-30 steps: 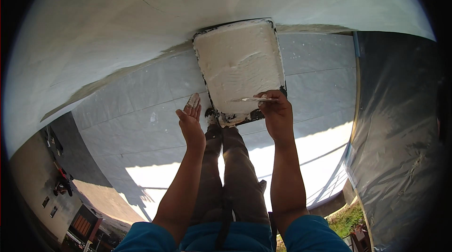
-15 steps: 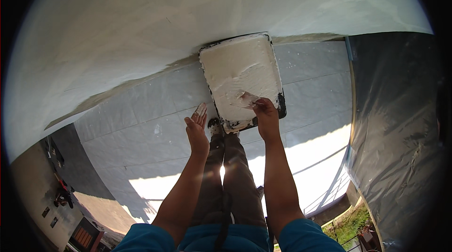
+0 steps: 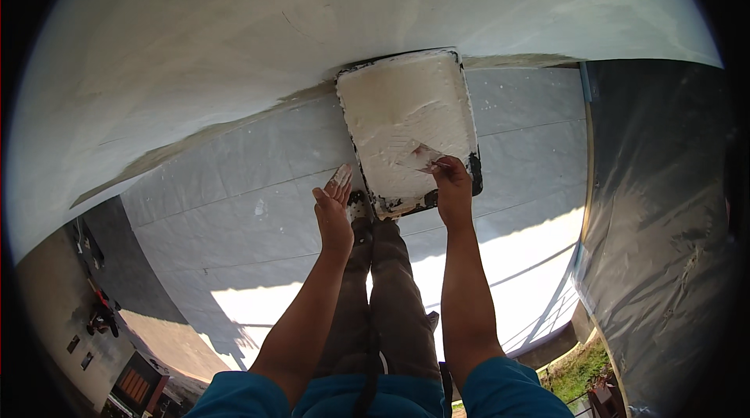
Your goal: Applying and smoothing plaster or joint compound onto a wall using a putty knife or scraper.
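Observation:
A black rectangular tray (image 3: 474, 172) full of smooth off-white paste (image 3: 406, 105) stands ahead of me against the wall foot. My right hand (image 3: 453, 183) is closed on a putty knife (image 3: 420, 157) at the tray's near right part. Its thin, paste-smeared blade points left over the paste; whether it touches the surface I cannot tell. Just left of the tray, my left hand (image 3: 334, 207) is raised with its fingers stretched out and nothing in it. White paste coats those fingers.
A pale plastered wall (image 3: 312, 19) curves across the far side. Grey sheeting (image 3: 234, 191) with seams and white spots covers the floor, sunlit near me. Dark plastic sheeting (image 3: 664, 223) hangs at the right. My shoe (image 3: 357, 205) is close to the tray's near left corner.
My right hand and the putty knife have shifted slightly up and to the right over the paste. My left hand has risen a little. The whole view has moved slightly.

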Motion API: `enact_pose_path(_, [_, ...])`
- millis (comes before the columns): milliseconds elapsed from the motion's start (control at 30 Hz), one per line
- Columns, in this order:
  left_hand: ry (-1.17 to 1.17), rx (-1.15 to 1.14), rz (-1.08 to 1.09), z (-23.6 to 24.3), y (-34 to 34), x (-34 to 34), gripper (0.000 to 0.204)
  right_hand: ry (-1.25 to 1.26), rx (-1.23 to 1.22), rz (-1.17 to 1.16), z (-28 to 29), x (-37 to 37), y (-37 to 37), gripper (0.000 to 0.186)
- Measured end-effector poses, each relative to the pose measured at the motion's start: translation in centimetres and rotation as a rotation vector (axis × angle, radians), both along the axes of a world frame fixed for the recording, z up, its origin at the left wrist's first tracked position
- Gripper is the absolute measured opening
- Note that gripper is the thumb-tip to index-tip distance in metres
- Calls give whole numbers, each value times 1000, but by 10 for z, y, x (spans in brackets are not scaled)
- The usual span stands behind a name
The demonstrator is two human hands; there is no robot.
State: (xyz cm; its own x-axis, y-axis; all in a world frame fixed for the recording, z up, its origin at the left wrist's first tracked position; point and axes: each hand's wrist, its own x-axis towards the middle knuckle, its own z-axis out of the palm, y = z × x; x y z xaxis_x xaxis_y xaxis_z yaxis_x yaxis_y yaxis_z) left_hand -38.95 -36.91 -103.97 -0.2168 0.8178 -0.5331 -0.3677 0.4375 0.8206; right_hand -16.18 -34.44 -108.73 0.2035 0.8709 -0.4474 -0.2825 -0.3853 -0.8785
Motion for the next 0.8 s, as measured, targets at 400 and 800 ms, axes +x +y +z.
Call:
enact_pose_path(400, [-40,21,-44,-10,9,-2,94,139,47,-70,6,-9,4,18])
enact_pose_path(800, [-134,-5,-49,43,21,5,97,466,-27,-254,108,-8,7,26])
